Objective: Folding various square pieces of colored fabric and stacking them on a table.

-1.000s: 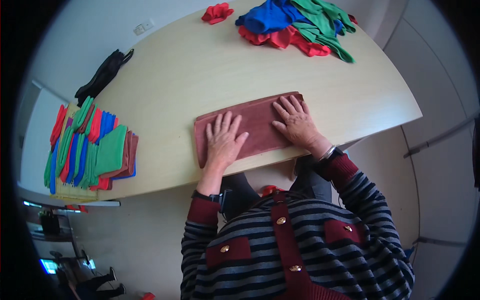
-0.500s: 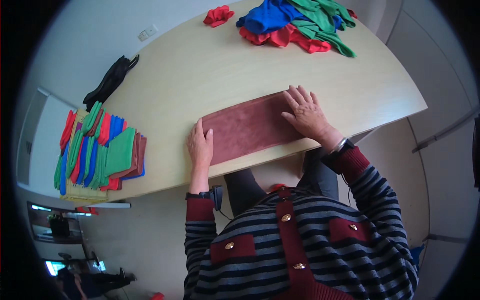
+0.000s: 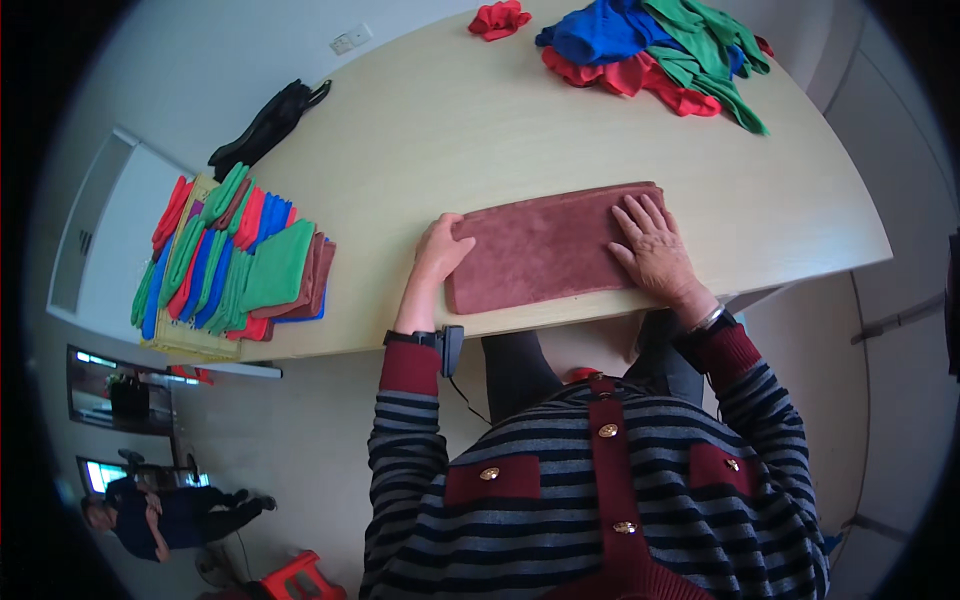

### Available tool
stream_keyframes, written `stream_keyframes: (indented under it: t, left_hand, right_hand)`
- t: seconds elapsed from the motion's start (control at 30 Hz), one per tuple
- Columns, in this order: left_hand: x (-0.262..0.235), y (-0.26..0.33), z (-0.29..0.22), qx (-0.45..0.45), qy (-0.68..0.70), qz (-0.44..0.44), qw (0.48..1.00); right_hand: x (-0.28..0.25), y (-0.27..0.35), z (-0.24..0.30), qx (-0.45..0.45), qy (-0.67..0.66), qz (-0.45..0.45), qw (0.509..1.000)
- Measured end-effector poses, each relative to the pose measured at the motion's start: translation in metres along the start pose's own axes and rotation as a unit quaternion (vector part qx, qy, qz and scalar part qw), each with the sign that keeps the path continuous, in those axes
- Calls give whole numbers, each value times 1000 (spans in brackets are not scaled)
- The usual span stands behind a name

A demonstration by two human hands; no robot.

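A brown folded towel lies as a long flat rectangle near the front edge of the table. At its left end my left hand is closed on the upper left corner, thumb on top and the other fingers curled mostly out of sight. My right hand rests flat on the towel's right end with its fingers stretched out, holding nothing.
Folded green, blue, red and brown cloths fill a yellow basket at the table's left end. A loose heap of cloths and a crumpled red cloth lie at the back, a black bag far left. Another person is in the background.
The view has shifted, so the table's things appear further right. My left hand has gone from lying along the towel's left edge to curling round its upper corner. My right hand stays flat.
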State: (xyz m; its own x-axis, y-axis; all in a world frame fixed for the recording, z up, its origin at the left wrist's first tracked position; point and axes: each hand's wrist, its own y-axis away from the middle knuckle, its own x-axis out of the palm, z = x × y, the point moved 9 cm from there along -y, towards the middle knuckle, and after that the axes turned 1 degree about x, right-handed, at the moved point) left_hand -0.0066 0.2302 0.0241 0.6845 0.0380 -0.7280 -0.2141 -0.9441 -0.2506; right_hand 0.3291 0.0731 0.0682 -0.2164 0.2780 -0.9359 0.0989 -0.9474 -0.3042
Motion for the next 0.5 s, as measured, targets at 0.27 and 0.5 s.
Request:
stream_keyframes:
  t: [0.27, 0.5]
  left_hand:
    - [6, 1, -47, -79, -49, 48, 995]
    - [-12, 19, -55, -48, -76, -95, 991]
  right_hand:
    - [-3, 8, -10, -5, 7, -20, 1000]
    - [2, 3, -5, -7, 0, -11, 1000]
